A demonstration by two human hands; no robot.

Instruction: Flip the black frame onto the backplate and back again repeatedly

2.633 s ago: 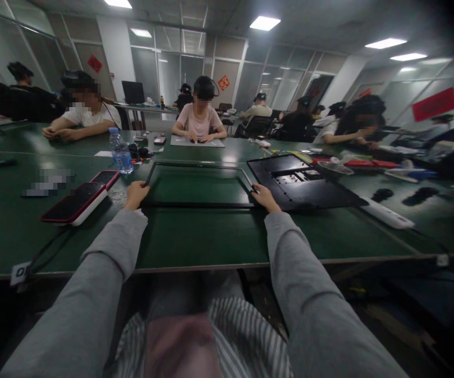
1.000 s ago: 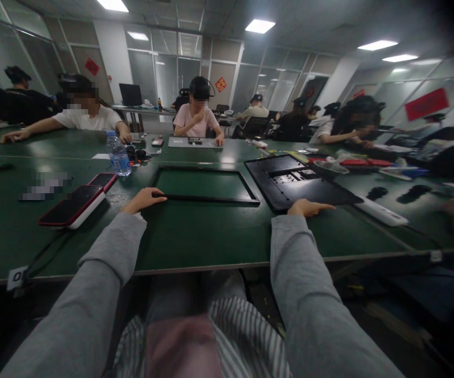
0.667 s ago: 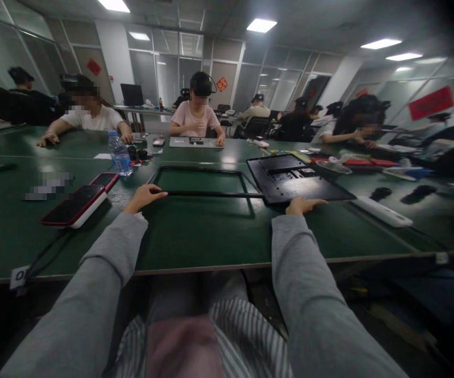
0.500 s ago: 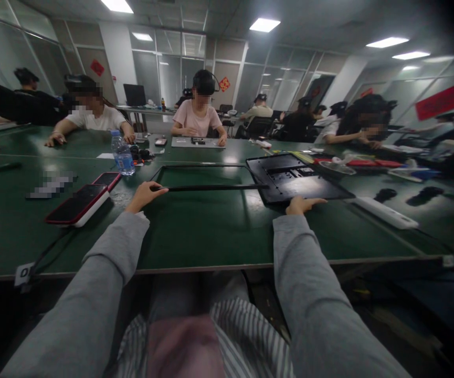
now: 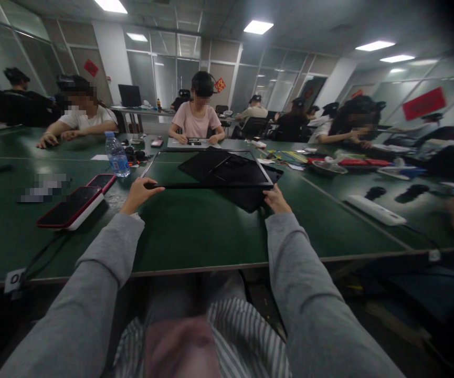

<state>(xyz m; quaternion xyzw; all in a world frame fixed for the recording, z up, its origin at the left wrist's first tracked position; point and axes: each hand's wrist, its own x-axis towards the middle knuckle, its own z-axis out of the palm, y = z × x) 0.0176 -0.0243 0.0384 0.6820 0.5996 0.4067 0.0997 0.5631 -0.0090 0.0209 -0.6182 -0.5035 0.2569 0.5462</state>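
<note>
My left hand (image 5: 138,194) grips the near left corner of a thin black rectangular frame (image 5: 211,186), thumb along its edge. At the near right corner, my right hand (image 5: 277,200) has its fingers closed on the same frame. The frame is held above the table, its middle open. Through and below it shows a flat black panel (image 5: 246,199), turned at an angle, with one corner toward me. Whether the frame touches this panel I cannot tell.
A water bottle (image 5: 117,156) stands behind my left hand. Left lie red-edged phones (image 5: 71,206). A white power strip (image 5: 376,210) lies right, with plastic-wrapped items (image 5: 352,161) beyond. Across the green table (image 5: 199,236) sits a person in pink (image 5: 196,122).
The black panel has shifted left and turned, and now lies behind the frame's opening. My right hand has left the panel and taken the frame's right corner. My left hand keeps its corner.
</note>
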